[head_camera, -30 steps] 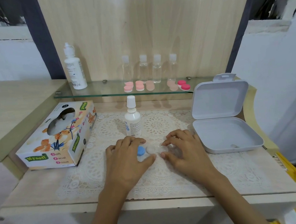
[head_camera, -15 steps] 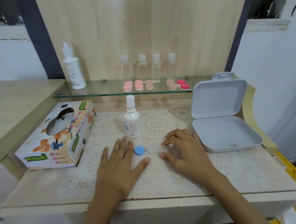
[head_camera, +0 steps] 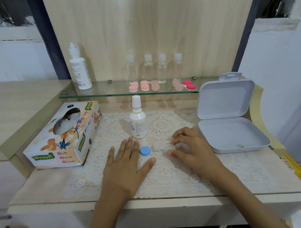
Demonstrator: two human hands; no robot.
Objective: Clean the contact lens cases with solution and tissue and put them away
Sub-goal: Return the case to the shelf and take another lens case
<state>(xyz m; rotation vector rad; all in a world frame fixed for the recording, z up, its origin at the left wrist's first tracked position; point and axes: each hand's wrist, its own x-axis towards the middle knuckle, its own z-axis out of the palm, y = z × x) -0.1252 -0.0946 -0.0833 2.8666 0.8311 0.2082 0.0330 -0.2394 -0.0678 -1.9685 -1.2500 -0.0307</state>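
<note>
Hands, apart: left hand (head_camera: 126, 170) flat on the lace mat (head_camera: 171, 178), fingers straight, holding nothing; right hand (head_camera: 194, 150) curled, pinching the clear lens case (head_camera: 161, 145); tissue box (head_camera: 65, 141), far left; solution bottle (head_camera: 138, 124), behind; clear lens case, on the mat between the hands; I judge it light, rigid, slick, best pinched at its rim; blue cap (head_camera: 145, 150), loose alongside.

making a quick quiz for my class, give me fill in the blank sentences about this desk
The right hand pinches the clear lens case beside a ___ cap.
The white box has its lid ___.
___ small clear bottles stand on the glass shelf.
The tissue box lies ___ of the solution bottle.
Missing words: blue, open, four, left
</note>
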